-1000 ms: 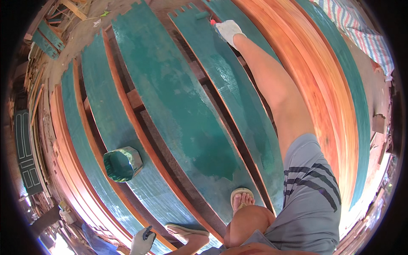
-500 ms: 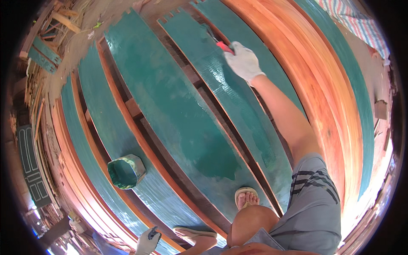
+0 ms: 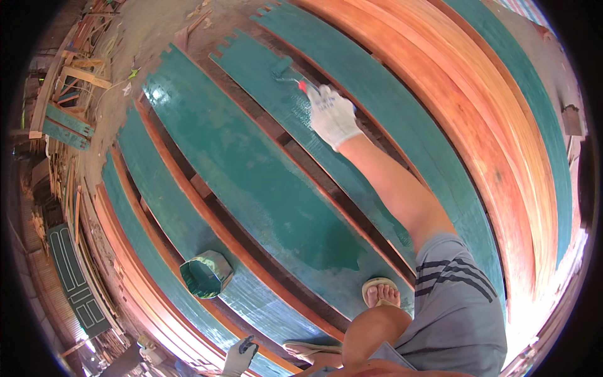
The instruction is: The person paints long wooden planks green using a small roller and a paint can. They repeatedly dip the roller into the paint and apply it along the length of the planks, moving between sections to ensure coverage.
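Observation:
My right hand [image 3: 333, 115], in a white work glove, is closed on the red handle of a small paint roller [image 3: 284, 66]. The roller's green-coated head rests on the far part of a narrow green-painted board [image 3: 251, 78], which has wet, shiny streaks. My left hand [image 3: 239, 358], also gloved and with dark-stained fingertips, is low at the bottom edge, its fingers loosely apart with nothing visible in them. Ahead of it, a many-sided tub [image 3: 221, 270] of green paint sits on another green board [image 3: 251, 311].
More green boards with notched ends lie side by side, dark gaps between them. A wide board [image 3: 251, 182] carries a darker wet patch, and my sandalled foot [image 3: 381, 294] stands at its near end. Bare reddish timbers [image 3: 465, 119] lie on the right; scrap wood [image 3: 81, 75] lies far left.
My right hand and the roller have moved left in the view, over the same board's far part. The whole view has shifted, with the tub and left hand now further right.

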`<state>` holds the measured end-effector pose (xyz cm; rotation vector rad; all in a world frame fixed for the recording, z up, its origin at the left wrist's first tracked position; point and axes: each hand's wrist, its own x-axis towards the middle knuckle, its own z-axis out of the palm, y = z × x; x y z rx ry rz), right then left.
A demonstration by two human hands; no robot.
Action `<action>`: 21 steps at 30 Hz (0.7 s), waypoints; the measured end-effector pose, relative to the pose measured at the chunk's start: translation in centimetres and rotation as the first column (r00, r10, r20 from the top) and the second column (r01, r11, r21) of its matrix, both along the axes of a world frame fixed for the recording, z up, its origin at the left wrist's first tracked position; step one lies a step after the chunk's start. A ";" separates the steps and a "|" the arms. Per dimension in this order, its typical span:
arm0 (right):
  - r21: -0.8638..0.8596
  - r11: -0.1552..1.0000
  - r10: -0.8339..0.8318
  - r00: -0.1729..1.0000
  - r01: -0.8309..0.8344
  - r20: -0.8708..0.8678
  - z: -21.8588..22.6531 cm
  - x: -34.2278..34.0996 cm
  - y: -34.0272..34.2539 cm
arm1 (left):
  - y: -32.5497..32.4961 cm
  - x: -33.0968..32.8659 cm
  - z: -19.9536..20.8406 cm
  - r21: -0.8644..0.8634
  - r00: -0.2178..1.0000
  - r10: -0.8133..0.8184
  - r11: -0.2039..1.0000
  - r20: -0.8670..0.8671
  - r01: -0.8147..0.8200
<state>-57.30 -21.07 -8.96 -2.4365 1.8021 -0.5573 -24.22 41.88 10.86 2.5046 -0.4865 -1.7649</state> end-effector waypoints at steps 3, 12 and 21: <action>0.084 0.996 0.014 0.999 -0.017 0.030 1.6 -2.2 3.4 | 0.2 0.6 -0.4 0.018 1.000 -0.009 1.000 0.008 0.009; -0.023 1.000 0.015 0.995 -0.012 0.094 2.0 1.5 -1.6 | -6.2 -0.8 0.3 -0.042 0.999 -0.023 0.999 0.040 0.024; 0.141 0.990 -0.012 0.995 -0.002 0.099 1.3 -6.6 11.6 | -8.1 -1.4 -0.3 -0.025 0.997 -0.081 0.996 0.018 0.081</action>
